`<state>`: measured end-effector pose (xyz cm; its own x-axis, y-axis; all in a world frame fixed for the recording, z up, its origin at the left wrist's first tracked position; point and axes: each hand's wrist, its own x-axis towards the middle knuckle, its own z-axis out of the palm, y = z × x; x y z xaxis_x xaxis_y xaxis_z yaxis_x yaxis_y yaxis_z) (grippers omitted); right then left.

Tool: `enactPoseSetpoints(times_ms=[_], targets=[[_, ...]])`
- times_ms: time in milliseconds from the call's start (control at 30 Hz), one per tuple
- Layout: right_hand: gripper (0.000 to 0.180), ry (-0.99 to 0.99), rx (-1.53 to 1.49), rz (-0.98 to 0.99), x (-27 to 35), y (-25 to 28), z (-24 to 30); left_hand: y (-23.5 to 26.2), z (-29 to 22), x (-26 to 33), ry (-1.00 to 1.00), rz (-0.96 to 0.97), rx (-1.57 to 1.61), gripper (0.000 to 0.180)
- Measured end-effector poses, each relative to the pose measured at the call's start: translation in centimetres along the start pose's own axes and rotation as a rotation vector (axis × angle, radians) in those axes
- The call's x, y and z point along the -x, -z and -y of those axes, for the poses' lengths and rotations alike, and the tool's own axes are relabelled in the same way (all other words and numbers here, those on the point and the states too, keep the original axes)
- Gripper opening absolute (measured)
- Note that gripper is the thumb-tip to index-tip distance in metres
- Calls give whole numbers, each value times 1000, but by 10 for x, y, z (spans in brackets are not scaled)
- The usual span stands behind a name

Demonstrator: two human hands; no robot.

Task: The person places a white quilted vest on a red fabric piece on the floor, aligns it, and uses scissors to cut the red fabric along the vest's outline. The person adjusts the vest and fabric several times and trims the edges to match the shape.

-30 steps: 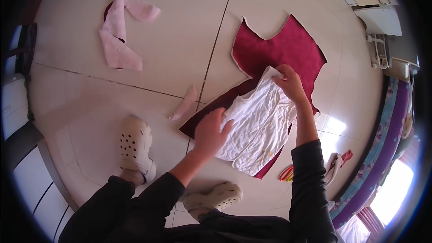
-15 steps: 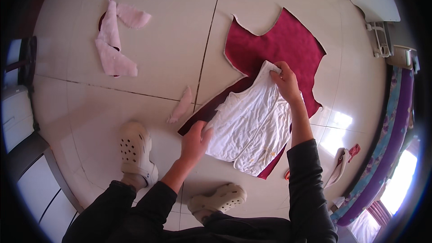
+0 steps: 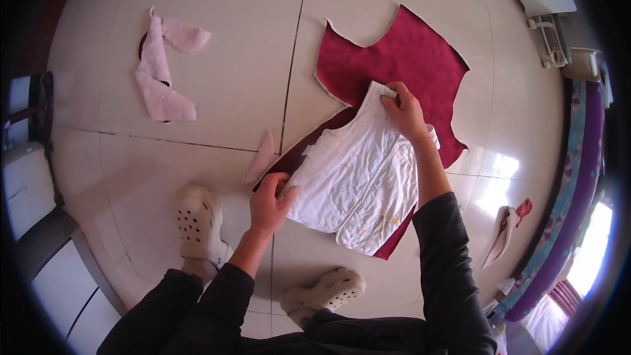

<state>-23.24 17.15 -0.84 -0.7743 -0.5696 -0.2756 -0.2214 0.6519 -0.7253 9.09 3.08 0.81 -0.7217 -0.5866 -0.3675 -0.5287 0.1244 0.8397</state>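
Observation:
A wrinkled white vest (image 3: 348, 174) with a few yellowish stains lies over a large cut piece of dark red fabric (image 3: 420, 59) on the floor. My right hand (image 3: 405, 115) pinches the vest's far shoulder end between thumb and fingers. At the near left edge of the vest, my left hand (image 3: 268, 205) is closed on its border, with its fingertips close to the red fabric's left corner. The red piece shows beyond the vest and along its left and lower right sides; its middle is hidden beneath. Pale edging lines the red fabric's curved cuts.
Pink fabric scraps (image 3: 158, 79) lie at the far left, and a small pink strip (image 3: 259, 158) sits left of the red piece. My feet wear beige clogs (image 3: 200, 223). Another scrap (image 3: 506, 230) lies right, near a purple floral padded edge (image 3: 585, 158). White cabinets (image 3: 72, 283) stand left.
The vest has shifted slightly left over the red fabric and lies a little flatter. Both hands have moved left with it, still gripping. The whole view has also shifted slightly.

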Motion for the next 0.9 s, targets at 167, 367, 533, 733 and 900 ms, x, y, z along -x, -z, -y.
enactPoseSetpoints(times_ms=[167,367,533,733,900], targets=[[24,13,78,-35,1,0,0,6,29,-8,-42,88,-43,22],[23,16,110,-64,3,3,2,15,17,-14,70,143,154,17],[24,61,233,-31,2,5,14,16,16,-15,85,138,177,17],[34,147,211,-134,13,7,14,12,17,-15,61,111,111,18],[42,96,17,-330,75,71,-3,1,21,-17,-8,103,26,19]])
